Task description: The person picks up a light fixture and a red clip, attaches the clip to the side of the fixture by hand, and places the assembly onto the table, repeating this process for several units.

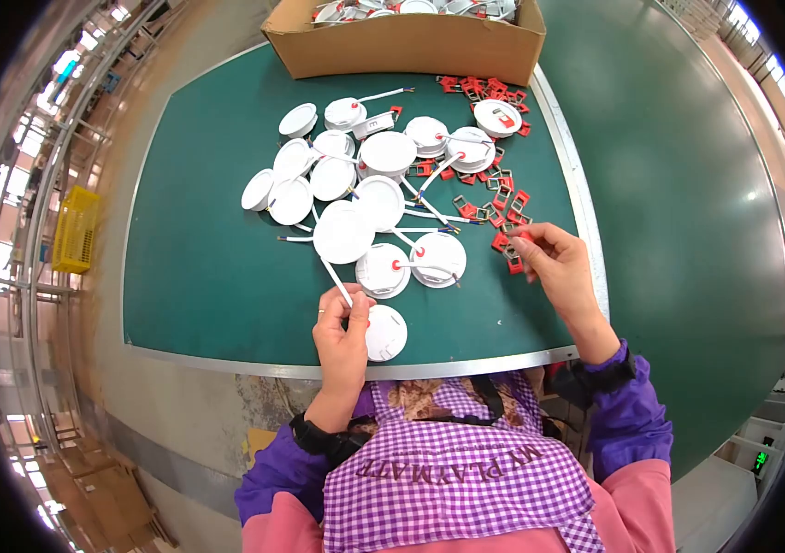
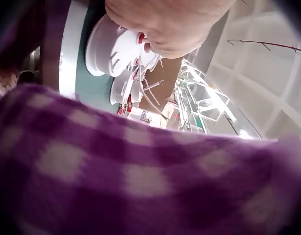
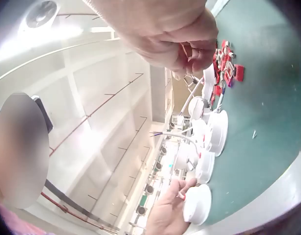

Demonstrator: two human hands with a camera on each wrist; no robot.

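Note:
Near the table's front edge, my left hand [image 1: 342, 336] pinches the white cable [image 1: 337, 284] of a round white downlight [image 1: 387, 334], close to its red cable grommet. The right wrist view shows this downlight [image 3: 197, 204] tilted on its side beside the fingers. My right hand [image 1: 560, 275] is at the near end of a scatter of small red clips with metal loops [image 1: 501, 198]. Its thumb and fingertips pinch a red clip [image 1: 526, 236], mostly covered by the fingers. In the left wrist view, the left hand [image 2: 165, 24] hides much of the cable.
Several more white downlights [image 1: 344, 232] with loose cables lie in the middle of the green table [image 1: 199, 276]. A cardboard box [image 1: 401, 51] full of them stands at the back. A metal strip [image 1: 586, 221] runs along the right, beside another green surface [image 1: 687, 276].

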